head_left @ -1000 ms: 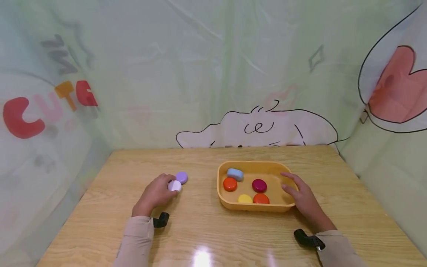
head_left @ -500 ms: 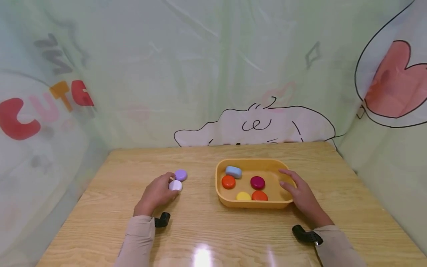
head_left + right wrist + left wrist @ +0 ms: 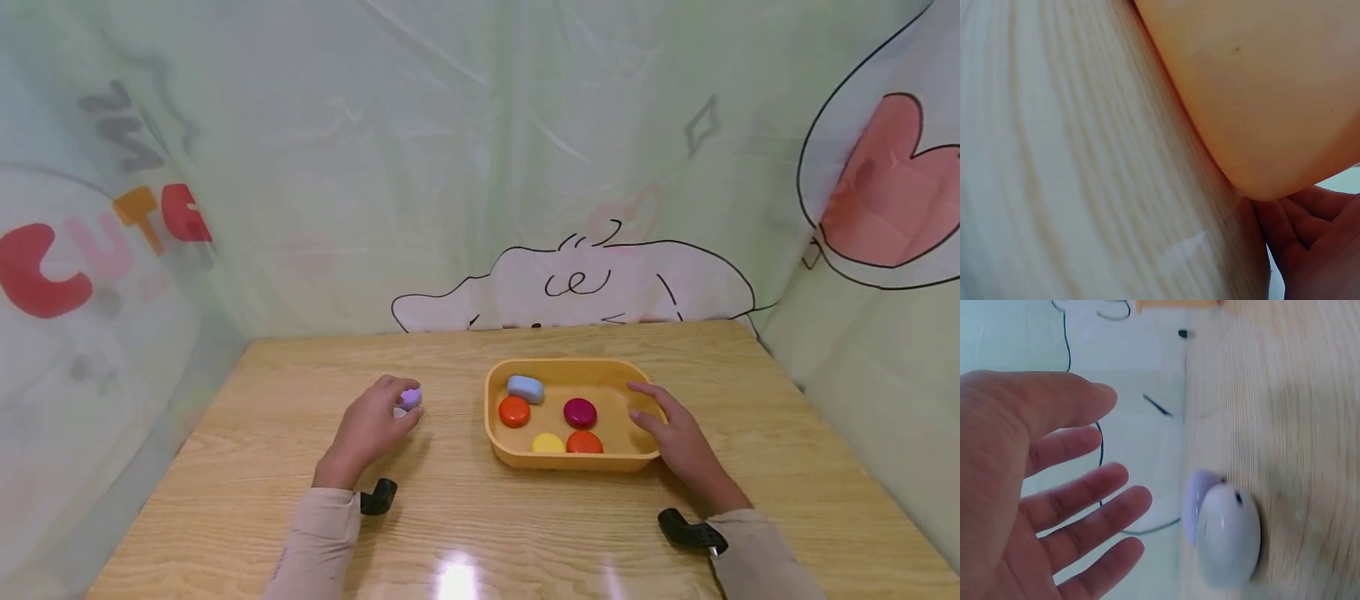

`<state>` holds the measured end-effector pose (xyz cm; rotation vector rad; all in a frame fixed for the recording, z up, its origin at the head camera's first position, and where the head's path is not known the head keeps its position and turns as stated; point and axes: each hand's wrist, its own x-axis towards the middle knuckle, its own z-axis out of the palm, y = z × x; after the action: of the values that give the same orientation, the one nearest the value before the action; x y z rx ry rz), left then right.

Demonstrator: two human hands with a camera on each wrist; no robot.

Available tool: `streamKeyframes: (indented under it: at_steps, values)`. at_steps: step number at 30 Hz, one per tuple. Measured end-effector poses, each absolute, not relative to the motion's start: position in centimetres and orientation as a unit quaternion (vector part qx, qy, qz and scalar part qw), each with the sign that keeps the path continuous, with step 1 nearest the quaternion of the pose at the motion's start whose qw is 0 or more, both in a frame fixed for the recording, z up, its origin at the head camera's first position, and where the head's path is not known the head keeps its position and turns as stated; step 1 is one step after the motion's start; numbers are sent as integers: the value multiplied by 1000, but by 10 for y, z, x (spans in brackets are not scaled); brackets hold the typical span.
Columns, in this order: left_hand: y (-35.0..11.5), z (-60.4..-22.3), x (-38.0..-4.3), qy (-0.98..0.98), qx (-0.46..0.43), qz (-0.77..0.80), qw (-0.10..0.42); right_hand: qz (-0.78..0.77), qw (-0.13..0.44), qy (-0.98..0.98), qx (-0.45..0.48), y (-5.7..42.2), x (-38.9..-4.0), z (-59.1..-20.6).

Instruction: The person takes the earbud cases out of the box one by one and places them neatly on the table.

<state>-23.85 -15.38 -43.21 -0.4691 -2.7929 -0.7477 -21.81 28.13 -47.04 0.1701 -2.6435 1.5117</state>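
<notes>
My left hand [image 3: 375, 425] is beside a purple rounded disc [image 3: 410, 400] and a white rounded disc [image 3: 1230, 540], which lie close together on the table. Its fingers are spread and loosely bent, with nothing between them in the left wrist view. From the head, this hand partly hides both discs. A small dark mark shows on the white one. At the right end of an orange-yellow tray [image 3: 577, 461], my right hand [image 3: 686, 442] holds the wall, with index finger and thumb over the rim. Other fingers sit outside, against the tray's corner in the right wrist view.
Inside the tray are a light blue disc on its edge [image 3: 526, 388], a red disc [image 3: 514, 411], a dark magenta disc [image 3: 580, 412], a yellow disc [image 3: 548, 443] and another red disc [image 3: 584, 442]. A printed curtain [image 3: 337, 167] borders the wooden table [image 3: 465, 517].
My left hand has let go of the white disc, drawn up and shifted a little right, its fingers opening. My right hand stays on the tray, and the discs in it have not moved.
</notes>
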Motion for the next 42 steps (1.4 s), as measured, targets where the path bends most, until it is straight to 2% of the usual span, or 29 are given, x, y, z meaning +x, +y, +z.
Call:
streamKeyframes:
  at_steps: [7,15,20,30,38,42]
  values:
    - [-131,-425,-231,-935,-195,-284,87,503,50,-861,61,281,-216,-473]
    - [-103,-411,-233,-923,-280,-242,106,501,57,-861,64,282,-217,-474]
    - [-85,-402,-238,-916,-326,-214,99,503,51,-861,61,281,-217,-473]
    - [-63,-393,-252,-921,-359,-144,41,503,50,-860,61,282,-218,-474]
    - [-51,-378,-263,-932,-354,-79,-28,500,49,-863,56,282,-218,-472]
    - [-44,-373,-268,-932,-353,-69,-41,502,46,-862,57,281,-217,-470]
